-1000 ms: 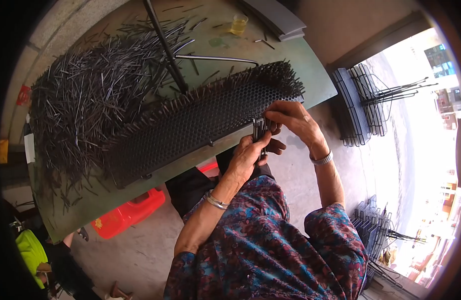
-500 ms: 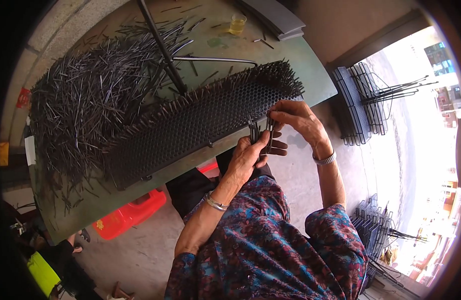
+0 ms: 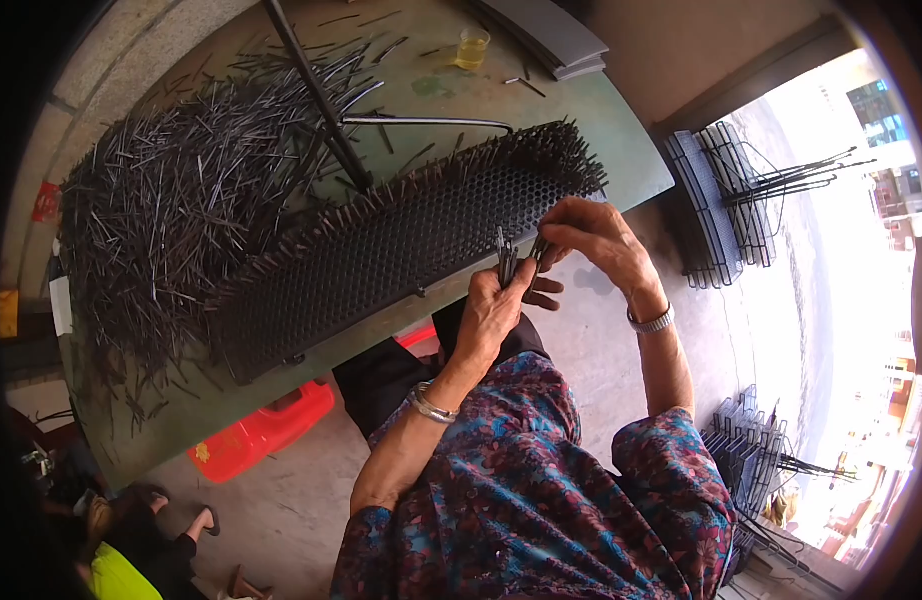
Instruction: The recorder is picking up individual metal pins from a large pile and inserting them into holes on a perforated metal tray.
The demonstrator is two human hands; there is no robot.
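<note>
My left hand (image 3: 493, 312) is closed around a small bundle of thin dark sticks (image 3: 506, 258), which point upward from its fingers. Close beside it, my right hand (image 3: 603, 238) pinches more dark sticks with thumb and fingertips; their lower ends reach toward the left hand's fingers. Both hands hover just off the near edge of a long black panel (image 3: 381, 255) full of small round or honeycomb-like holes. Rows of similar sticks stand upright along the panel's far edge and crowd its right end.
A big heap of loose dark sticks (image 3: 171, 200) covers the left of the green table (image 3: 626, 150). A metal pole (image 3: 316, 90), a cup of yellow liquid (image 3: 472, 48) and grey sheets (image 3: 551, 35) are beyond. A red stool (image 3: 266, 430) stands below; wire racks (image 3: 731, 200) are at right.
My left hand's fingers have curled in slightly around the sticks, while my right hand stays almost in place. At the lower left, another person's legs and bright yellow clothing have shifted.
</note>
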